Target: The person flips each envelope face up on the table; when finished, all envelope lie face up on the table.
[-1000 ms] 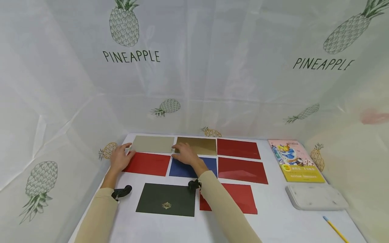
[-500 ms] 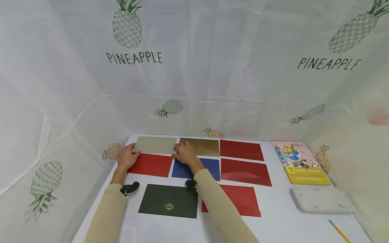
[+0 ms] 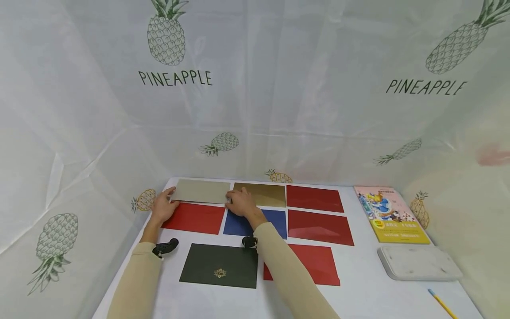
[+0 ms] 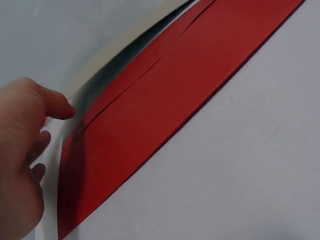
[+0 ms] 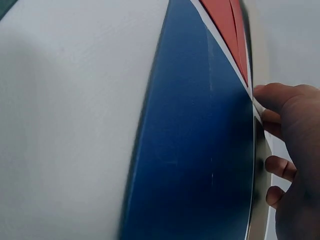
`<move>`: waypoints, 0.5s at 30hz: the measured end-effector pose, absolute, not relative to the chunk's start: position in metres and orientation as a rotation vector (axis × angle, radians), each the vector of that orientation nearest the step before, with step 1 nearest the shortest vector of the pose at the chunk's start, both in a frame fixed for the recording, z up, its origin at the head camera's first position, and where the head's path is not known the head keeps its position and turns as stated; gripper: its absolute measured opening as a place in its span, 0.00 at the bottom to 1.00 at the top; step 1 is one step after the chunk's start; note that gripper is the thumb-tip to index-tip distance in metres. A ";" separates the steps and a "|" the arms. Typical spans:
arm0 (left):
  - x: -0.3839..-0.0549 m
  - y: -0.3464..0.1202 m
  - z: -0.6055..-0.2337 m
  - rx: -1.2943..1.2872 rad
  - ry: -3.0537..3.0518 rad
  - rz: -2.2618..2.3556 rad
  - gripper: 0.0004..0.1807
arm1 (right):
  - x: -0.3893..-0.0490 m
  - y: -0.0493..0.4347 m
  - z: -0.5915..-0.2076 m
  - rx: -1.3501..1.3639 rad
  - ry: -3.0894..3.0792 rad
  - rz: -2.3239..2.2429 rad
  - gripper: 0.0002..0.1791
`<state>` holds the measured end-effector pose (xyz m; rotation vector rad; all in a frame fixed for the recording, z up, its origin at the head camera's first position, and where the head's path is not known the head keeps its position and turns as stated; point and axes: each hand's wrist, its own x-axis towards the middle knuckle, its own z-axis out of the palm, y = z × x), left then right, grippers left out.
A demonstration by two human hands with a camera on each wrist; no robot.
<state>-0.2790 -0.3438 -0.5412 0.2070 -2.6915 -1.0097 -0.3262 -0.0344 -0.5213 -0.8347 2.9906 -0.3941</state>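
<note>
A beige envelope (image 3: 201,190) lies at the back left of the table, its near edge raised a little over a dark shadow. My left hand (image 3: 162,207) pinches its left end, and my right hand (image 3: 242,204) pinches its right end. In the left wrist view, the thumb of my left hand (image 4: 25,145) is at its near corner. A red envelope (image 3: 195,218) with a flap line lies just in front. Under my right wrist is a blue envelope (image 3: 275,218); a gold one (image 3: 267,195) lies right of that hand.
Two dark red envelopes (image 3: 314,198) lie right of the gold and blue ones. Nearer are a dark green envelope (image 3: 219,261) and another red one (image 3: 318,266). At the right are a picture book (image 3: 392,215), a pale flat case (image 3: 418,262) and a pencil (image 3: 442,303).
The near edge of the beige envelope has come up slightly between my hands. Both hands stay at its ends, and the head view has shifted a little.
</note>
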 end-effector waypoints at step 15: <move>-0.277 -0.349 -0.529 0.006 -2.444 -1.065 0.28 | -0.329 -0.031 -0.524 -0.812 2.986 -0.474 0.28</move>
